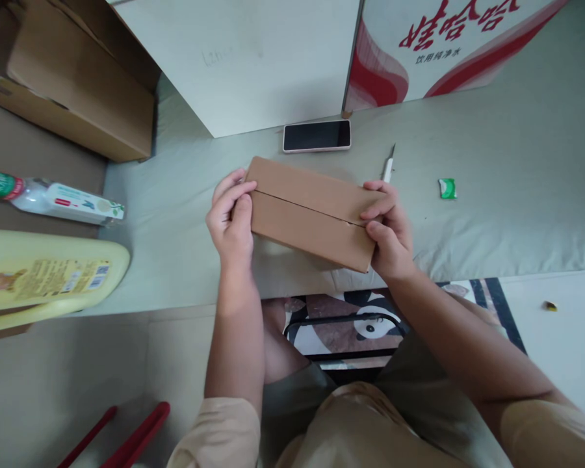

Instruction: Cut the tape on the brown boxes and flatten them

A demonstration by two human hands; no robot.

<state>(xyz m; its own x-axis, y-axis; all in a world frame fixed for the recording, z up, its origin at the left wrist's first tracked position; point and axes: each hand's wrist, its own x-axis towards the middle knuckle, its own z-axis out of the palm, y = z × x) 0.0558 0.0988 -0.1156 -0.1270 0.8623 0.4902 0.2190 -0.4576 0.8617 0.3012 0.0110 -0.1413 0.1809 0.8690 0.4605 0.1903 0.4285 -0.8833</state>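
A small brown cardboard box [312,214] is held up in front of me, tilted down to the right, with its two long flaps meeting along a seam. My left hand [234,211] grips its left end, thumb and fingers around the edge. At the opposite end, my right hand [389,227] is closed on the box, with fingertips near the seam. Past the box lies a phone [316,136] with a dark screen. A white utility knife [389,166], blade pointing away, rests just beyond my right hand.
A small green packet [447,188] lies to the right on the pale cloth. On the left are a plastic bottle [63,200], a yellow jug [49,273] and a large carton [78,84]. A white panel [253,58] and a printed carton [433,52] stand at the back.
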